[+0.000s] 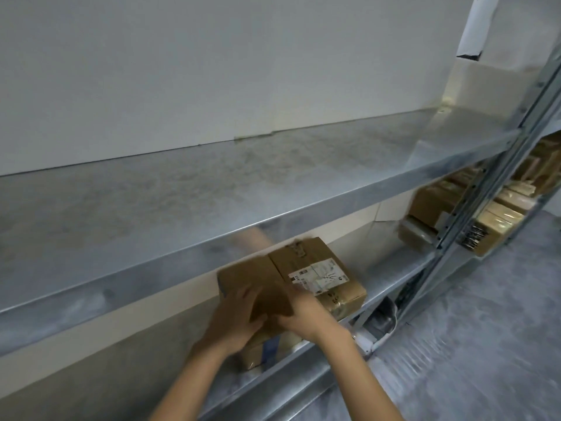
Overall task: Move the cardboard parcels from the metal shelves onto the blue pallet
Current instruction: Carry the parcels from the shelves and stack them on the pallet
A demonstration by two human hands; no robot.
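Down at the lower shelf [391, 278], nearest the camera, both hands are on a plain brown parcel [246, 275]. The left hand [233, 320] curls over its near-left top edge and the right hand [306, 314] clamps the near-right, fingers wrapped onto the top face. Motion blur smears the fingertips, so how deep they hook is hard to call. The parcel sits at the shelf's front lip, with blue tape [271, 347] on what looks like its front face below the wrists.

Touching its right side is a labelled parcel [318, 278], white shipping label up.

Judgement call: it looks like small, stiff cardboard, probably light enough for this two-handed hold. A grip on the top edge alone could slip, though. Sliding it out and getting palms on opposite sides, or fingers under the base, looks safer.

Above, the upper shelf [212, 183] shows dull, mottled metal. Further right, more parcels [431, 205] stack against the upright [473, 189], with another stack [501, 220] beyond it. The blue pallet is nowhere in view.
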